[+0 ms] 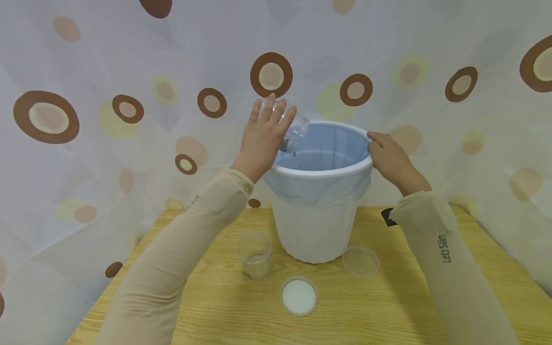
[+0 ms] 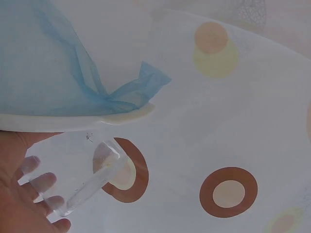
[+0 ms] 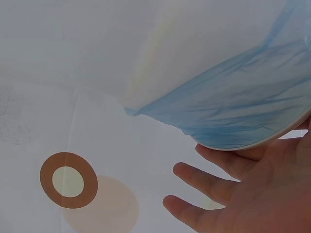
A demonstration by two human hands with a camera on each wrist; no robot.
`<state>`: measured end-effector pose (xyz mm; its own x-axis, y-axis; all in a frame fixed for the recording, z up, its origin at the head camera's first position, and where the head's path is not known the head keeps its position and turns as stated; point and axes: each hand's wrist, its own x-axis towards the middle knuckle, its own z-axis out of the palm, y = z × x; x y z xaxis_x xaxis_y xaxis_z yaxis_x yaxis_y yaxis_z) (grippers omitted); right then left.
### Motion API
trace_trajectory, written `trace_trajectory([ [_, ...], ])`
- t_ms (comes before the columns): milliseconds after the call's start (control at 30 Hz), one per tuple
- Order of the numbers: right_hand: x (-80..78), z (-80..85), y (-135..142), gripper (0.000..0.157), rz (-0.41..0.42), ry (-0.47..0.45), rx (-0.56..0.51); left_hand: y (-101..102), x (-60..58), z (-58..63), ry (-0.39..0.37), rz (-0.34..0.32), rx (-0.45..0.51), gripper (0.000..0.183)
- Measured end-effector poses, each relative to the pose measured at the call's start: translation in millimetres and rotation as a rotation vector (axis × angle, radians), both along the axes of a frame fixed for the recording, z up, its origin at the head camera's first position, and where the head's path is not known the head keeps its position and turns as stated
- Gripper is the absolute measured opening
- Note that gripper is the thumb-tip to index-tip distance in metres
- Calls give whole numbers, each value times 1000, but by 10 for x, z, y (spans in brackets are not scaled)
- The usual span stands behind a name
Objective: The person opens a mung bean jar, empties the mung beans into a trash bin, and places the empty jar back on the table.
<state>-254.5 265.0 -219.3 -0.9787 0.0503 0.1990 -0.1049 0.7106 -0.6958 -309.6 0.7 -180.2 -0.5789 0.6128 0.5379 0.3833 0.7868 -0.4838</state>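
Observation:
My left hand [image 1: 264, 139] grips a clear plastic jar [image 1: 298, 128], tilted mouth-down over the left side of a white trash bin [image 1: 316, 225]. Small dark bits [image 1: 284, 143] lie near the jar's mouth, and a few are below it. In the left wrist view the fingers wrap around the jar [image 2: 92, 179] under the bin's rim [image 2: 58, 122]. At the bin's right edge, my right hand [image 1: 393, 160] holds the rim; the right wrist view shows one finger against the rim [image 3: 243, 147] and two others spread away from it. A blue bag [image 1: 319, 153] lines the bin.
A second clear jar [image 1: 255, 258] with a few dark bits stands left of the bin on the wooden table [image 1: 336, 316]. In front lies a round lid with a white inside [image 1: 299, 296]. A clear lid [image 1: 361, 261] is by the bin's base. Patterned cloth [image 1: 233, 38] hangs behind.

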Motion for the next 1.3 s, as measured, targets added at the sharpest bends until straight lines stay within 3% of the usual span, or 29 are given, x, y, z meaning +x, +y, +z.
trace_trajectory([
  [233,-13,-8,3,60,2,1,4,-6,-21,13,70,0,68,67],
  [500,-20,-11,6,59,-8,11,-1,2,8,51,-90,29,14,66],
  [700,-21,-5,9,59,-4,17,-7,11,23,76,-66,29,36,65],
  [833,-33,-14,9,59,-4,21,-5,12,-5,80,15,14,120,69],
  [933,-39,-27,9,58,-2,20,-6,5,-29,85,-19,26,127,69],
  [1067,-41,-32,11,59,-3,14,2,-10,-54,92,-150,70,64,69],
  [1200,-38,-23,8,59,-4,17,13,-21,-66,89,-155,74,64,70],
  [1300,-30,-16,6,59,-4,24,16,-17,-62,92,-97,52,104,72],
])
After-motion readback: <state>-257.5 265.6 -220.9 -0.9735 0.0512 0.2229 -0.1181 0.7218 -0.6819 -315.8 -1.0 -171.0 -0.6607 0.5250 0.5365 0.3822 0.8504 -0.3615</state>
